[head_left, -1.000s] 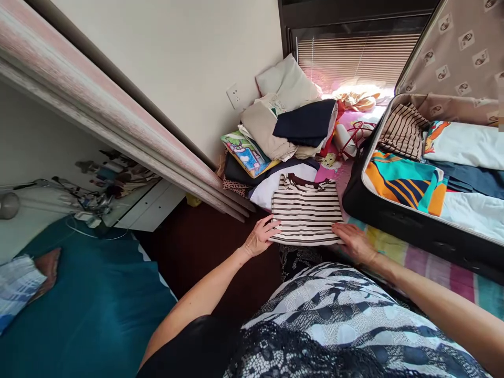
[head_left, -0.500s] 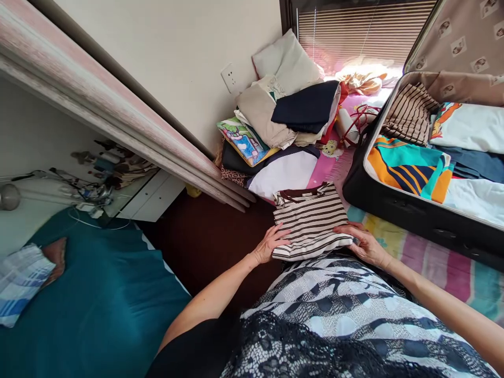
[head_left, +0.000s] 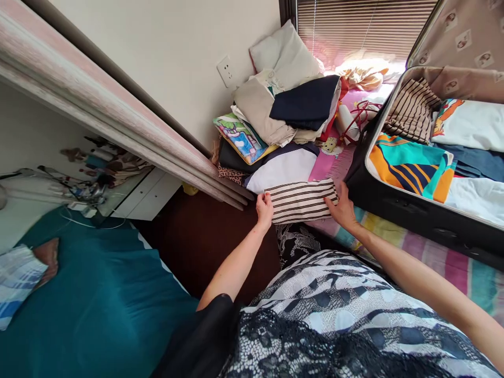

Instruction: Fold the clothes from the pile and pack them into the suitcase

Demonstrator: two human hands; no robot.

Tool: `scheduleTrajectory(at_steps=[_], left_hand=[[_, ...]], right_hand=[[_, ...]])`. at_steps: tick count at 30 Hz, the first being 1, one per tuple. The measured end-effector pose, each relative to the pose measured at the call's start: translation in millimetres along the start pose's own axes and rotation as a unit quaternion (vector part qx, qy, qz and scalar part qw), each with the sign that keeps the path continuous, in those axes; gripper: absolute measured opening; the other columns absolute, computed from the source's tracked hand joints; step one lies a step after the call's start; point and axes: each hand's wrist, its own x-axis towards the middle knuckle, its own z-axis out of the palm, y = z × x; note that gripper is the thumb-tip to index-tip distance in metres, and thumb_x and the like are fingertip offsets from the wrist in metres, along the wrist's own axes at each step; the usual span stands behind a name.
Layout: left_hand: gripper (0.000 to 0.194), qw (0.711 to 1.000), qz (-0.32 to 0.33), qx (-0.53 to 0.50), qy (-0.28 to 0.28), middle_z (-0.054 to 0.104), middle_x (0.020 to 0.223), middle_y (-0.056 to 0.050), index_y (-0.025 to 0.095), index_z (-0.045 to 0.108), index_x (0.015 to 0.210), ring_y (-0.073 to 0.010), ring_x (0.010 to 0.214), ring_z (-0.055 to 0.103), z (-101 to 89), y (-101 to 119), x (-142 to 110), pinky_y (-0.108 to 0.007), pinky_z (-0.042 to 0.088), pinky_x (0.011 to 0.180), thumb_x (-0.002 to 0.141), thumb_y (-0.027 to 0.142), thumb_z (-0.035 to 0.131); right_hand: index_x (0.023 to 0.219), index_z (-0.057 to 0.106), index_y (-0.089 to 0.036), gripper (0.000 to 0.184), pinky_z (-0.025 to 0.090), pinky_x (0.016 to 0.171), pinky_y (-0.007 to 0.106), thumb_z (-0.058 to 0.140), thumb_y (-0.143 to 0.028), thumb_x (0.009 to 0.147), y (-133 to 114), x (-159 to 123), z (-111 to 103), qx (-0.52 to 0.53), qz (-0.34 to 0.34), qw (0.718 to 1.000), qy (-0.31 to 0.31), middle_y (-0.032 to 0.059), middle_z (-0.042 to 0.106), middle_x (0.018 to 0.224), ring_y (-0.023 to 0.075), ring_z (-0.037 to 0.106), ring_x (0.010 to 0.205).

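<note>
A striped shirt (head_left: 301, 202), white with dark lines, is folded into a narrow band in front of me. My left hand (head_left: 264, 210) pinches its left end, the thumb on top. At its right end my right hand (head_left: 342, 207) grips the edge between thumb and fingers. Just to the right stands an open black suitcase (head_left: 417, 212) with folded clothes inside, among them a teal and orange patterned garment (head_left: 413, 165) and a brown striped one (head_left: 413, 110). Beyond the shirt lies a white garment with a dark edge (head_left: 281, 170).
A pile of folded clothes, topped by a navy garment (head_left: 305, 102), rests against the wall below a pale pillow (head_left: 283, 55). At left is a bed with a teal cover (head_left: 98, 294). A white cabinet (head_left: 147, 194) and a pink-edged panel (head_left: 118, 94) stand on that side.
The shirt has been folded over, its far neck edge no longer showing, and it has moved away from my body. Both hands have moved forward with it and now grip its ends.
</note>
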Motion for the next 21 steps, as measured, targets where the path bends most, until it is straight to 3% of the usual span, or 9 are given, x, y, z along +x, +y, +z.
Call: scheduleTrajectory(at_steps=[2, 4, 6, 7, 10, 13, 15, 18, 21], left_hand=[[0.035, 0.996, 0.039, -0.062, -0.044, 0.074, 0.131, -0.020, 0.015, 0.056, 0.132, -0.0256, 0.123, 0.075, -4.5, -7.6, -1.5, -0.037, 0.056, 0.109, 0.105, 0.034, 0.064], [0.075, 0.985, 0.103, -0.098, -0.096, 0.070, 0.144, -0.020, 0.017, 0.043, 0.153, -0.0256, 0.131, 0.073, -11.0, -17.5, -8.1, -0.037, 0.055, 0.114, 0.091, 0.028, 0.083], [0.103, 0.980, 0.132, -0.080, -0.123, 0.072, 0.143, -0.017, 0.021, 0.032, 0.163, -0.0256, 0.129, 0.074, -12.7, -26.3, -16.5, -0.038, 0.056, 0.114, 0.079, 0.019, 0.092], [0.105, 0.983, 0.125, -0.058, -0.119, 0.075, 0.137, -0.014, 0.022, 0.032, 0.164, -0.0252, 0.124, 0.076, -10.7, -29.7, -20.4, -0.038, 0.057, 0.112, 0.078, 0.017, 0.091], [0.076, 0.996, 0.052, -0.009, -0.065, 0.080, 0.119, -0.011, 0.019, 0.047, 0.152, -0.0245, 0.114, 0.080, 3.9, -36.5, -29.0, -0.038, 0.060, 0.107, 0.086, 0.015, 0.084], [0.050, 0.998, -0.037, -0.032, -0.034, 0.078, 0.127, -0.017, 0.016, 0.060, 0.133, -0.0262, 0.121, 0.078, 14.5, -39.1, -34.6, -0.039, 0.060, 0.109, 0.089, 0.020, 0.084], [0.039, 0.983, -0.121, -0.102, -0.091, 0.078, 0.130, -0.018, 0.016, 0.065, 0.126, -0.0268, 0.123, 0.078, 12.2, -39.5, -37.0, -0.040, 0.061, 0.109, 0.093, 0.025, 0.083], [0.038, 0.929, -0.237, -0.179, -0.221, 0.084, 0.116, -0.016, 0.016, 0.074, 0.118, -0.0294, 0.116, 0.081, 0.0, -38.5, -34.6, -0.043, 0.066, 0.103, 0.088, 0.032, 0.092], [0.044, 0.914, -0.259, -0.165, -0.265, 0.085, 0.101, -0.013, 0.016, 0.078, 0.106, -0.0329, 0.110, 0.083, -10.8, -31.9, -29.2, -0.045, 0.068, 0.100, 0.073, 0.032, 0.102]], right_hand=[[0.167, 0.037, -0.015, 0.077, 0.061, 0.098, 0.049, 0.051, -0.051, 0.100, 7.8, -0.4, -1.3, -0.023, -0.002, 1.000, 0.009, 0.0213, 0.071, 0.140, 0.0356, 0.076, 0.109], [0.163, 0.045, -0.017, 0.066, 0.061, 0.097, 0.048, 0.047, -0.047, 0.104, 14.5, 2.2, -0.9, -0.045, -0.028, 0.998, 0.017, 0.0192, 0.073, 0.138, 0.0346, 0.076, 0.109], [0.157, 0.054, -0.016, 0.058, 0.060, 0.097, 0.047, 0.045, -0.042, 0.106, 20.2, 6.5, 4.1, -0.087, -0.029, 0.996, 0.005, 0.0194, 0.073, 0.136, 0.0346, 0.075, 0.111], [0.155, 0.057, -0.015, 0.055, 0.060, 0.096, 0.047, 0.043, -0.039, 0.107, 22.8, 8.2, 8.0, -0.116, -0.018, 0.993, -0.009, 0.0203, 0.073, 0.136, 0.0345, 0.074, 0.111], [0.149, 0.062, -0.011, 0.052, 0.060, 0.090, 0.044, 0.038, -0.033, 0.109, 27.8, 5.7, 19.0, -0.185, 0.007, 0.982, -0.032, 0.0230, 0.073, 0.132, 0.0315, 0.075, 0.099], [0.151, 0.062, -0.010, 0.053, 0.060, 0.089, 0.045, 0.037, -0.031, 0.110, 23.2, -10.7, 18.4, -0.217, -0.013, 0.976, -0.012, 0.0242, 0.072, 0.132, 0.0304, 0.074, 0.095], [0.155, 0.060, -0.010, 0.054, 0.059, 0.097, 0.049, 0.039, -0.030, 0.110, 13.7, -24.7, 12.6, -0.262, -0.015, 0.965, -0.016, 0.0254, 0.069, 0.137, 0.0343, 0.072, 0.107], [0.164, 0.050, -0.010, 0.059, 0.054, 0.111, 0.052, 0.045, -0.036, 0.112, -3.4, -35.5, 4.5, -0.305, 0.042, 0.950, -0.056, 0.0262, 0.061, 0.153, 0.0388, 0.063, 0.134], [0.162, 0.050, -0.007, 0.061, 0.055, 0.111, 0.046, 0.056, -0.037, 0.109, -12.8, -27.9, -1.3, -0.172, 0.151, 0.967, -0.111, 0.0276, 0.065, 0.147, 0.0356, 0.067, 0.134]])
